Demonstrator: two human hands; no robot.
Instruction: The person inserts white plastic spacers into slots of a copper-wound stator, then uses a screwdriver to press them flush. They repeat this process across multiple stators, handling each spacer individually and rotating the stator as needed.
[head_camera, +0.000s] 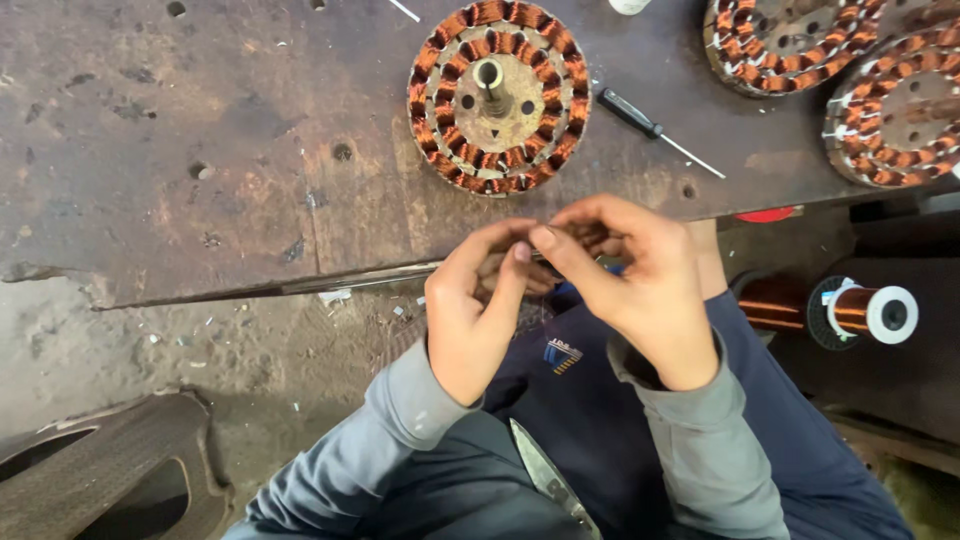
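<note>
A round motor stator lies flat on the rusty metal table, at twelve o'clock from the hands. Copper-orange wire coils ring its rim, and a short metal shaft stands upright at its centre, with small holes around it. Below it, at the table's near edge, the left hand and right hand meet, fingers pinched together on something too small and hidden to make out.
</note>
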